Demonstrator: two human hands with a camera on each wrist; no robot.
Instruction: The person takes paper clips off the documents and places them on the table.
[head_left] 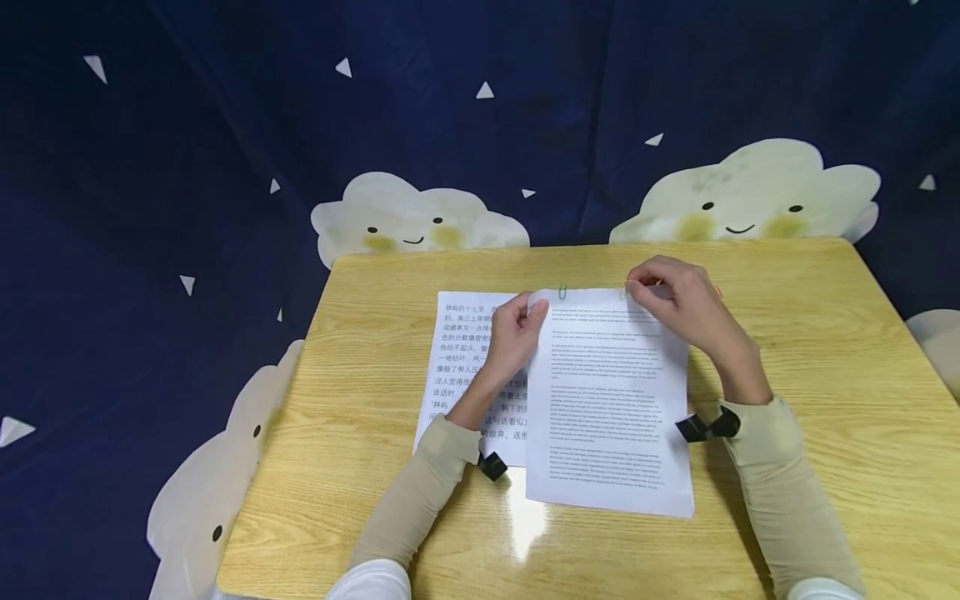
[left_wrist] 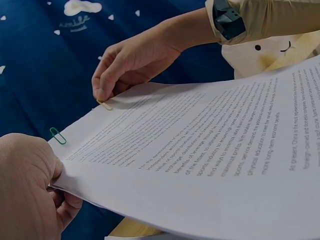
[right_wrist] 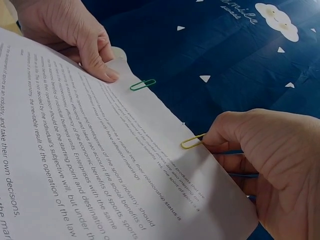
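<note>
A printed sheet of English text (head_left: 607, 408), seemingly more than one sheet thick, is held up by its top edge. My left hand (head_left: 517, 337) grips its upper left corner, thumb on the printed side. A green paper clip (right_wrist: 143, 85) sits on the top edge near that hand. Farther right, my right hand (head_left: 686, 304) pinches a yellow paper clip (right_wrist: 192, 142), which overlaps the top edge. Blue wire pieces (right_wrist: 231, 151) show under the right fingers, and a small orange piece (head_left: 720, 292) pokes out beside that hand; their full shapes are hidden.
Another sheet with large Chinese print (head_left: 453, 375) lies on the wooden table (head_left: 360, 500), partly behind the left arm and the held paper. Black straps with small blocks (head_left: 491, 465) are on both wrists. A dark blue curtain (head_left: 225, 125) with clouds hangs behind the table.
</note>
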